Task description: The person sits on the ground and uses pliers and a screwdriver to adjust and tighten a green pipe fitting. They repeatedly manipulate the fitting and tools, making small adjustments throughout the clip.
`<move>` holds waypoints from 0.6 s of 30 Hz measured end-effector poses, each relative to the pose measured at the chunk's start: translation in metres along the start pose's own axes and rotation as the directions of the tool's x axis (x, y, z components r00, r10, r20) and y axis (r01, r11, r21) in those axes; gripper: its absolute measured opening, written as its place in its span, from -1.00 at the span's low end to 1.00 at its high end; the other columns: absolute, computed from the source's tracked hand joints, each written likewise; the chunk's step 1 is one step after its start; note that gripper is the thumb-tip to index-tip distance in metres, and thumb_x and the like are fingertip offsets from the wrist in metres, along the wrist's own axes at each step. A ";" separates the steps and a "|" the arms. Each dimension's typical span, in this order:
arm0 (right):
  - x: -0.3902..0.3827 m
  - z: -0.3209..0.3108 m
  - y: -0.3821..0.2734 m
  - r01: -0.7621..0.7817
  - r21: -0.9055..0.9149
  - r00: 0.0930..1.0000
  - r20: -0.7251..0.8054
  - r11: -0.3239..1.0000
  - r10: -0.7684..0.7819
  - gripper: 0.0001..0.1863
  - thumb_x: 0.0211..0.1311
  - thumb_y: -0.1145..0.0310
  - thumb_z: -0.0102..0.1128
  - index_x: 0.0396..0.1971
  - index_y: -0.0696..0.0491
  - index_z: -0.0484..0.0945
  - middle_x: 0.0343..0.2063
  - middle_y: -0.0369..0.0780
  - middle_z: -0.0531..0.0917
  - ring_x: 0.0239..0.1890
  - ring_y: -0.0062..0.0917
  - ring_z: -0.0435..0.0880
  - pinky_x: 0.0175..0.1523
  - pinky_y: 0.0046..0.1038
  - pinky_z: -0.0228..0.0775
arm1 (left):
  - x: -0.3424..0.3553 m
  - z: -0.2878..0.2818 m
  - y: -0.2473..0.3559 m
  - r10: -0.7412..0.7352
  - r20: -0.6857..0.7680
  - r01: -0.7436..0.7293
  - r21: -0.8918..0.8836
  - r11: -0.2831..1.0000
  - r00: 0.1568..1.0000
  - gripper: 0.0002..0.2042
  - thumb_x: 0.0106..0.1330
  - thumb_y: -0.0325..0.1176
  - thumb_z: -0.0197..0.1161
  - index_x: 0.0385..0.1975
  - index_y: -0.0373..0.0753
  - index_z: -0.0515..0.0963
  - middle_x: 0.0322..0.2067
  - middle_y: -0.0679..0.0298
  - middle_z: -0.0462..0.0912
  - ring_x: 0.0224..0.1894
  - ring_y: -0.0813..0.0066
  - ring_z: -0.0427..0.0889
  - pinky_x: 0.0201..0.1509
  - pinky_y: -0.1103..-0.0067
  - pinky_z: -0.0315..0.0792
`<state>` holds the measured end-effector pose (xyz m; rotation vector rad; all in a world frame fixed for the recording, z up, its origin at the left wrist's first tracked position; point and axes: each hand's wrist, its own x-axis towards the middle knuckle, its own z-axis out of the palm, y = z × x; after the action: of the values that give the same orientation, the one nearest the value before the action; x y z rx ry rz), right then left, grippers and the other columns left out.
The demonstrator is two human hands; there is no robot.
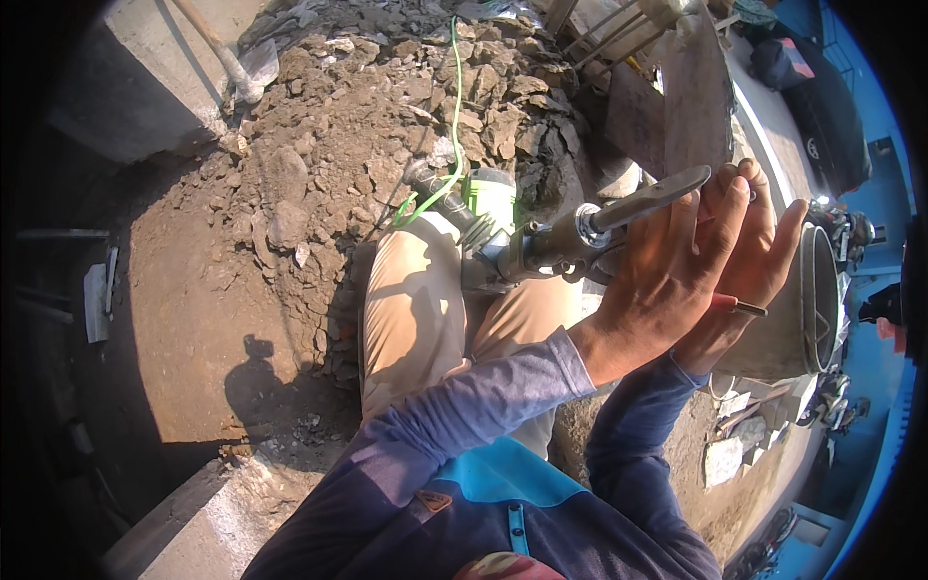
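Observation:
A demolition hammer (493, 208) with a black and bright green body rests across my lap, its metal chisel bit (657, 198) pointing up to the right. My left hand (662, 280) is just past the front end of the tool, beside the bit. Its fingers reach toward my right hand (759, 246), and the fingertips of both come together in a pinch. Whatever they hold there is small and mostly covered. A slim red tool with a dark end (749, 307) sticks out between the hands; its other end is hidden.
Broken earth and rubble (329, 145) spread ahead and left. A green cord (457, 87) runs over them from the hammer. At the upper left, a long-handled tool (237, 72) leans by a concrete block (145, 87). A large bucket (788, 319) stands right, near broken pieces (725, 459).

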<state>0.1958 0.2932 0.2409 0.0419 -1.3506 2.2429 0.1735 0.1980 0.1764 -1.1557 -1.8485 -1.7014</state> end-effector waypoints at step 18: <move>-0.016 -0.023 0.004 0.103 -0.379 0.966 -0.183 0.920 -0.183 -0.33 0.65 0.15 0.20 0.54 0.26 0.33 0.36 0.00 0.55 0.36 -0.26 0.62 0.50 -0.24 0.48 | 0.003 -0.002 0.011 0.021 0.009 -0.021 -0.003 1.000 1.000 0.16 0.20 -0.02 0.58 0.69 -0.28 -0.06 0.35 -0.41 0.26 0.26 -0.27 0.49 0.40 -0.05 0.31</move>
<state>0.2134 0.3045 0.2212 -0.2211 -1.5663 1.7850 0.1799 0.1965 0.1855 -1.1819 -1.8336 -1.6909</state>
